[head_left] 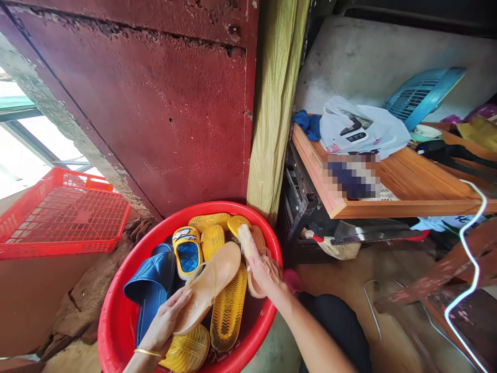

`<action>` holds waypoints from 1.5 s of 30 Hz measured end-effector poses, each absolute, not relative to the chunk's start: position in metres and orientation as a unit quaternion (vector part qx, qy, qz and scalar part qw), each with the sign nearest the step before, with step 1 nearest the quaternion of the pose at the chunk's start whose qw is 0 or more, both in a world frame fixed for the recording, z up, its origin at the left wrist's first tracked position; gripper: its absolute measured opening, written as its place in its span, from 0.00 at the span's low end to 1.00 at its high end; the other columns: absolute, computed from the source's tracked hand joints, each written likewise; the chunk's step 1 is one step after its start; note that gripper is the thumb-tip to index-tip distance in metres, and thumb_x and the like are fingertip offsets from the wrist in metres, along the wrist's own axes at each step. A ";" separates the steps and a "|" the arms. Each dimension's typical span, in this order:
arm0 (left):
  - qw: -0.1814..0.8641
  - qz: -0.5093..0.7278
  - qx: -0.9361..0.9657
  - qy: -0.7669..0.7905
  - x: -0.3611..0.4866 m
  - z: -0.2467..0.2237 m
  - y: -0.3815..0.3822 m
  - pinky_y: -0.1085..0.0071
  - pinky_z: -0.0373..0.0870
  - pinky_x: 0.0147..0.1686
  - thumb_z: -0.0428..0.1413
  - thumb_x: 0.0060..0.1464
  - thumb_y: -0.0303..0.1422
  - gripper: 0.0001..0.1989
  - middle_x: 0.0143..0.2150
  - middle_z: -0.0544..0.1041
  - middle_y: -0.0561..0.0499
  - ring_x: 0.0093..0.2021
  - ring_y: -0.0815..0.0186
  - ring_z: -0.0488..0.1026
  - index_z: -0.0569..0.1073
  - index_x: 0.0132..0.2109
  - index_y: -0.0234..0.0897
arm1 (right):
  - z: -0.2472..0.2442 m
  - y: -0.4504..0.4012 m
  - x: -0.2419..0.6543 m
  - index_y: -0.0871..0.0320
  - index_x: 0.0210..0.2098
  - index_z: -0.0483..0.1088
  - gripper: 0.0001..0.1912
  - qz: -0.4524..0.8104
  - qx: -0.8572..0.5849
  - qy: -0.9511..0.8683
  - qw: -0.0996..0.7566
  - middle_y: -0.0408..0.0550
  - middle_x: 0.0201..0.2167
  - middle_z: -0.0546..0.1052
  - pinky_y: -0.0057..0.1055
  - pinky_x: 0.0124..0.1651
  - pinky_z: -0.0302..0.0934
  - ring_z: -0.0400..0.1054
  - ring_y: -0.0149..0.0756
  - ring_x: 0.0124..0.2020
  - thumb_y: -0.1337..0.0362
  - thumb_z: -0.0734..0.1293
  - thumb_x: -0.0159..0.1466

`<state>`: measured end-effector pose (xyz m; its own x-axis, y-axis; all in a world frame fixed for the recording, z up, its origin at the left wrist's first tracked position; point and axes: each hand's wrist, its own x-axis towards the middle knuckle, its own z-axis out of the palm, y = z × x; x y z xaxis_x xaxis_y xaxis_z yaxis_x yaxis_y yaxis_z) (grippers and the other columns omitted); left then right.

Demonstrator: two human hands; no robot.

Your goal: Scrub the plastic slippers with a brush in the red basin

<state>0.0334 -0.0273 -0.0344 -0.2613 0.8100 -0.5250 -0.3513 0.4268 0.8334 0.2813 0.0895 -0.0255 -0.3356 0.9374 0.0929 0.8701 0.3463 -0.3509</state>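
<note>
A red plastic basin (217, 206) sits on the floor, full of wet slippers. My left hand (166, 319) is shut on a tan jelly sandal (209, 286), holding it above the pile. My right hand (264, 272) grips a small pale-bristled brush (245, 243), whose tip points toward the basin's far rim. A tan strap (253, 285) lies under my right hand. Around the held sandal lie a blue slipper (149, 285), a yellow-and-blue slipper (187, 252), and a yellow slipper (228, 305) with its ribbed sole up.
A red plastic crate (64, 217) lies left of the basin, beside a dark red metal panel (135, 114). To the right, a wooden shelf (407, 178) holds a white plastic bag (361, 129) and a blue fan (421, 96). A white cable (471, 243) hangs at the right.
</note>
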 end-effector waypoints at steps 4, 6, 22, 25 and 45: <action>0.467 0.583 0.197 0.635 0.030 -0.036 -0.016 0.63 0.79 0.42 0.64 0.47 0.50 0.28 0.45 0.85 0.46 0.44 0.54 0.82 0.76 0.51 0.39 | -0.023 0.074 0.280 0.59 0.75 0.45 0.32 0.158 -0.504 -0.828 0.186 0.59 0.51 0.80 0.35 0.47 0.70 0.79 0.44 0.44 0.63 0.55 0.74; 0.413 0.601 0.233 0.643 0.032 -0.037 -0.011 0.63 0.78 0.46 0.60 0.51 0.53 0.31 0.47 0.84 0.47 0.48 0.54 0.81 0.73 0.56 0.39 | -0.024 0.053 0.272 0.61 0.75 0.44 0.34 0.164 -0.456 -0.851 0.204 0.59 0.52 0.80 0.34 0.46 0.71 0.78 0.43 0.44 0.65 0.56 0.72; 0.323 0.541 0.292 0.720 0.051 -0.070 0.002 0.55 0.73 0.55 0.51 0.56 0.57 0.37 0.55 0.78 0.41 0.55 0.51 0.76 0.65 0.63 0.34 | -0.029 -0.015 0.253 0.64 0.73 0.51 0.45 0.002 -0.350 -0.934 0.071 0.59 0.39 0.80 0.41 0.36 0.73 0.75 0.46 0.32 0.76 0.65 0.56; 0.279 0.510 0.376 0.721 0.062 -0.081 -0.006 0.51 0.67 0.62 0.49 0.58 0.54 0.33 0.59 0.75 0.39 0.61 0.50 0.72 0.67 0.61 0.35 | -0.029 0.008 0.239 0.67 0.72 0.51 0.42 0.006 -0.390 -0.918 0.071 0.62 0.41 0.80 0.42 0.38 0.73 0.76 0.47 0.35 0.77 0.63 0.59; 0.274 0.468 0.407 0.735 0.066 -0.072 -0.017 0.56 0.72 0.58 0.50 0.59 0.51 0.28 0.57 0.80 0.45 0.57 0.52 0.77 0.70 0.59 0.40 | -0.045 0.022 0.236 0.67 0.72 0.53 0.39 0.053 -0.352 -0.928 0.105 0.60 0.40 0.81 0.38 0.31 0.70 0.75 0.46 0.29 0.72 0.63 0.62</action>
